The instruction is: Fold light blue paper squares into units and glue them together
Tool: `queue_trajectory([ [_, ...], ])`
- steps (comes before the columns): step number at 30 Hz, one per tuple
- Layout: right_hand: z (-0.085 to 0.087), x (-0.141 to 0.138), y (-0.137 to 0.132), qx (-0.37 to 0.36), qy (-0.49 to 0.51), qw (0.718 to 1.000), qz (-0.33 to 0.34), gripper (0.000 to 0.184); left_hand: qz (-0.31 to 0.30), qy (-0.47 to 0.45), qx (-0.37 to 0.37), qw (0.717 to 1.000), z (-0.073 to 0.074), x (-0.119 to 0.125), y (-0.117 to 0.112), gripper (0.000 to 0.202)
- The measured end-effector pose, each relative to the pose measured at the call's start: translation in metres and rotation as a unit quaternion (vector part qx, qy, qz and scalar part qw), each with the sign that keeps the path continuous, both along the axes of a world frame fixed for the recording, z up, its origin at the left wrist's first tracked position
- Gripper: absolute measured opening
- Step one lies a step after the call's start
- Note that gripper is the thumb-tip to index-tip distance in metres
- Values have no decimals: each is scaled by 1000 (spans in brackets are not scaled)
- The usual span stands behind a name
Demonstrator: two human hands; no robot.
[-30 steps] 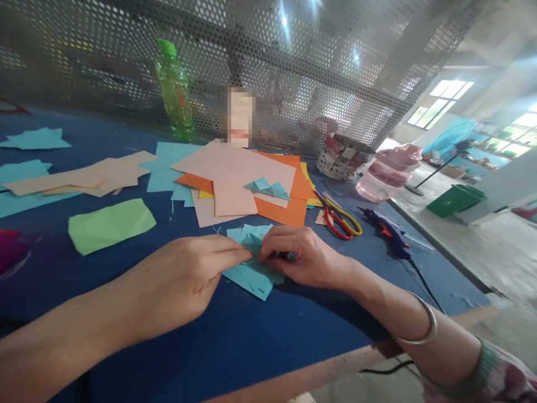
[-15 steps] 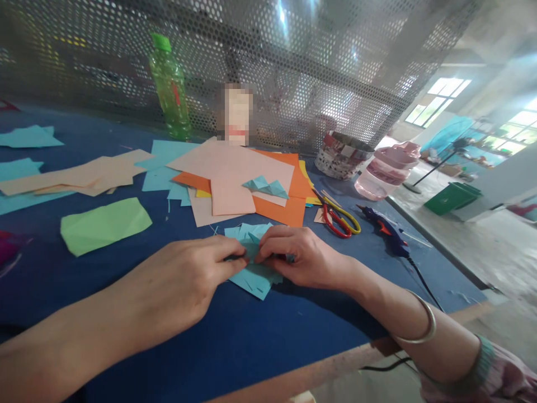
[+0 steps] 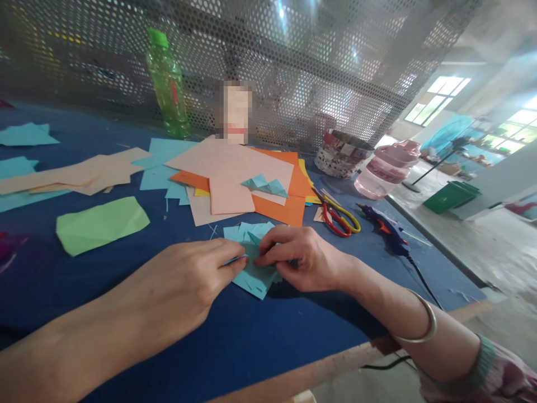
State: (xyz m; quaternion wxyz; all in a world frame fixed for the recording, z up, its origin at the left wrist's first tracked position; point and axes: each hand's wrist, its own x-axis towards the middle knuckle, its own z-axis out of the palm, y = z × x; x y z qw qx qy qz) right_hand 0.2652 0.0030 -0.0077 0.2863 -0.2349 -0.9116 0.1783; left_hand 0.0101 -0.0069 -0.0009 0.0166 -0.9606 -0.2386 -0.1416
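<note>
Both my hands work on a light blue folded paper piece [image 3: 253, 272] lying on the blue table [image 3: 260, 336]. My left hand [image 3: 184, 285] has its fingers closed, pinching the paper's left part at the fingertips. My right hand [image 3: 300, 254] curls over the paper's right part and pinches it too. More light blue paper [image 3: 247, 230] sticks out just behind the fingers. A silver bangle [image 3: 423, 327] sits on my right forearm.
Behind the hands lies a stack of pink and orange sheets [image 3: 235, 179] with a small blue folded piece [image 3: 265, 185]. A green sheet [image 3: 100, 224] lies left. Scissors [image 3: 339, 218], a glue gun [image 3: 386, 232], a basket [image 3: 342, 155], a pink container [image 3: 384, 173] and a green bottle [image 3: 168, 84] stand around.
My hands have stayed on the blue paper; the fingertips shifted slightly, the right fingers curling more over the fold. The view drifted a little.
</note>
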Motion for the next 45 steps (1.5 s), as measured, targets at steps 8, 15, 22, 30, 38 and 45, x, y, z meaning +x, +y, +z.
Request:
queue_trajectory([
  [8, 0, -2, -6, 125, -87, 988, 2, 31, -29, -9, 70, 997, 0, 2, 1, 51],
  [15, -2, -4, -8, 192, -129, 972, -32, 27, -31, -10, 49, 998, 2, 2, -1, 51],
  [22, -1, -3, -10, 218, -147, 964, -49, 25, -27, 0, 16, 1000, 6, 2, -2, 50],
  [30, -2, -4, -11, 221, -130, 966, -32, 27, -26, 0, 84, 996, 0, 3, -3, 51],
  [38, -2, -4, -9, 217, -117, 968, -49, 27, -26, 9, 96, 995, -3, 5, -5, 48],
  [45, -1, 2, -3, 204, -108, 970, -71, 33, -12, 1, 31, 999, -2, 1, -7, 49],
])
